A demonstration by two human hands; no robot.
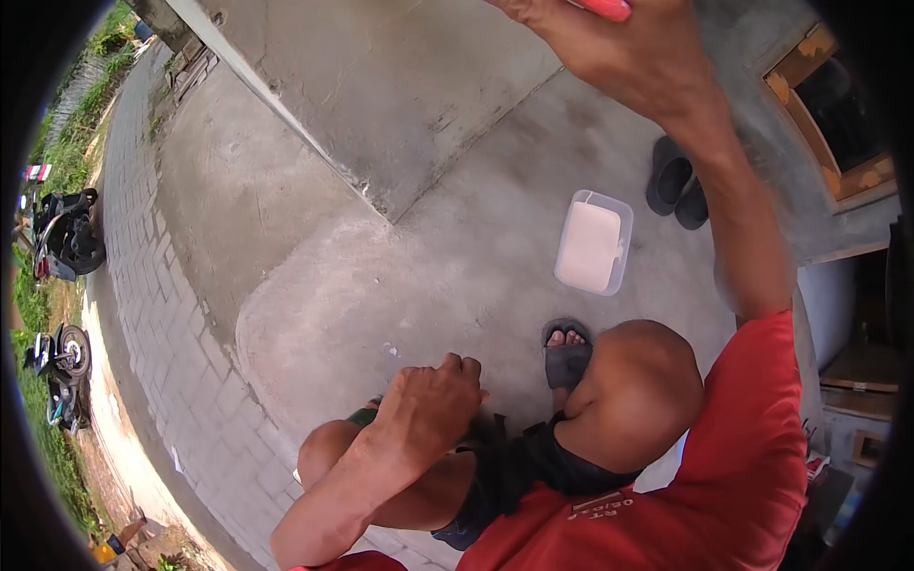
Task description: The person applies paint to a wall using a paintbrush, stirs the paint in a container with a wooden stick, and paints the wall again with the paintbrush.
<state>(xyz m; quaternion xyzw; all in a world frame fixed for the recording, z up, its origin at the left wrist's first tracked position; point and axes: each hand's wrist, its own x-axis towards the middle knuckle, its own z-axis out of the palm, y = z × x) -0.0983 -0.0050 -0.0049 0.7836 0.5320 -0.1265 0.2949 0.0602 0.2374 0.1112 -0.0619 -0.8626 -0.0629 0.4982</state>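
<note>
My right hand (619, 43) is raised at the upper edge of the view, its fingers partly cut off by the frame. It is closed on a red-orange object (605, 8), of which only a smooth rounded end shows. Low in front of my knees, my left hand (428, 404) is closed with the fingers curled; what they hold, if anything, is hidden. On the concrete floor ahead stands a clear plastic container (625, 226) with a pale, whitish filling (589, 249). Neither hand touches it.
Black slippers (670, 179) lie beyond the container. A raised concrete slab (400, 105) has its corner ahead. Wooden-framed openings (795, 71) are at right. Brick paving (157, 276) and two parked motorcycles (69, 233) lie to the left. My sandalled foot (567, 357) is near the container.
</note>
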